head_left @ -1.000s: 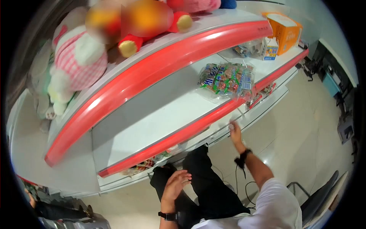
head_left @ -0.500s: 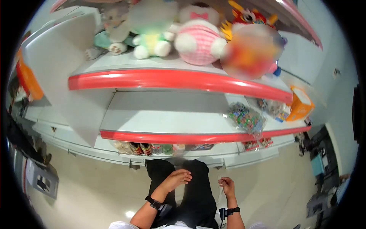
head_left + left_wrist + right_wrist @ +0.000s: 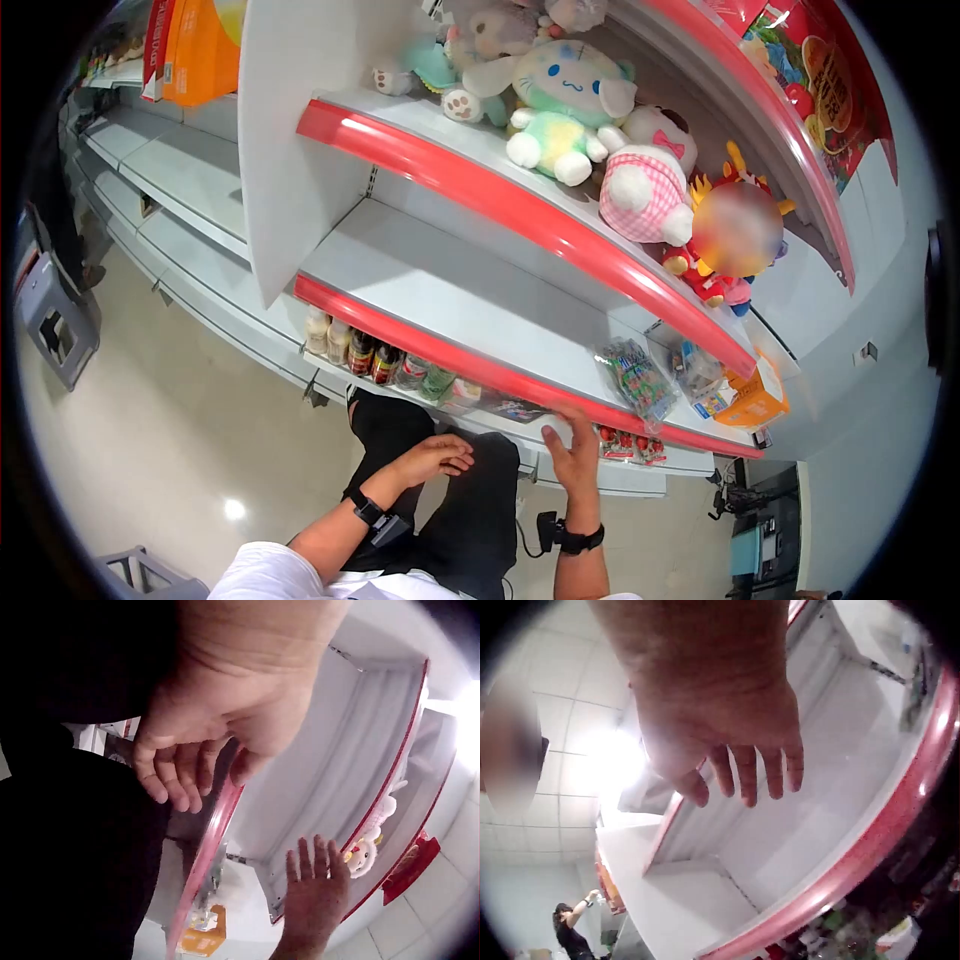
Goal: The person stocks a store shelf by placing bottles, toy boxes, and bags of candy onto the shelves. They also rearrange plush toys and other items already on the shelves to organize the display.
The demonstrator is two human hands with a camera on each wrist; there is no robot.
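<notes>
My right hand (image 3: 575, 455) is raised in front of the red-edged middle shelf (image 3: 470, 300), its fingers extended and apart. The right wrist view shows that hand (image 3: 720, 720) holding nothing, with the bare white shelf surface behind it. Over my lap, my left hand (image 3: 432, 458) hangs with loosely bent fingers, holding nothing; the left wrist view shows the same relaxed hand (image 3: 217, 727). A clear bag of green-and-brown snack packets (image 3: 640, 380) lies on the middle shelf, to the right of and beyond my right hand.
Several plush toys (image 3: 570, 110) sit on the upper shelf. Bottles (image 3: 360, 353) and red packets (image 3: 632, 445) stand or lie on the lower shelf. An orange box (image 3: 755, 395) is at the right end. A grey stool (image 3: 55, 320) stands far left.
The head view has swung left across the shelves. My right hand first dropped back beside my knee, then rose toward the shelf edge with its fingers spreading. My left hand stays over my lap.
</notes>
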